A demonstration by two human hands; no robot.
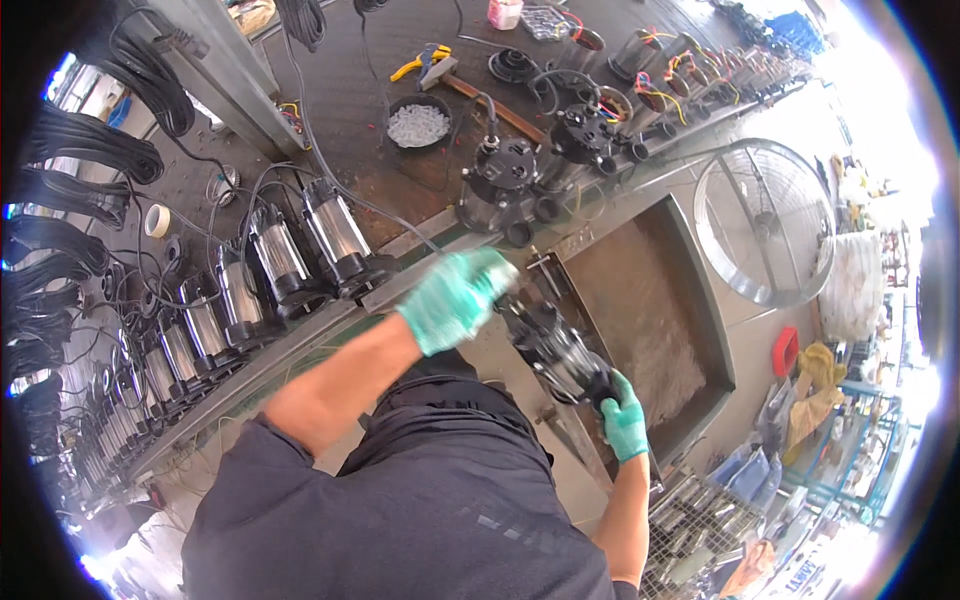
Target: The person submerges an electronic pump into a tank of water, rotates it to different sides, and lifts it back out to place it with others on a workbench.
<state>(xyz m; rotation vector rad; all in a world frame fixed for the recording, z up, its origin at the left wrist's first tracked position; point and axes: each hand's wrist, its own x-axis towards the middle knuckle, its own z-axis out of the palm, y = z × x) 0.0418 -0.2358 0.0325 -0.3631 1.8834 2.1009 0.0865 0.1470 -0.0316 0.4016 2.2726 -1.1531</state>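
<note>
Our right hand (pixel 625 415) grips a black-and-silver cylinder (pixel 562 352); our left hand's (pixel 455 302) grip, we cannot tell. Fan (pixel 767 222) at two o'clock, hammer (pixel 485 101) twelve.

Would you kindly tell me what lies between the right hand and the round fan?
The metal tub lies between the right hand and the fan, as the head view shows.

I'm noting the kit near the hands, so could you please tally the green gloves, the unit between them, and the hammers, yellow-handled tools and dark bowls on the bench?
Green gloves: 2
Black-and-metal unit: 1
Hammer: 1
Yellow-handled tool: 1
Dark bowl: 1
Total: 6
</note>
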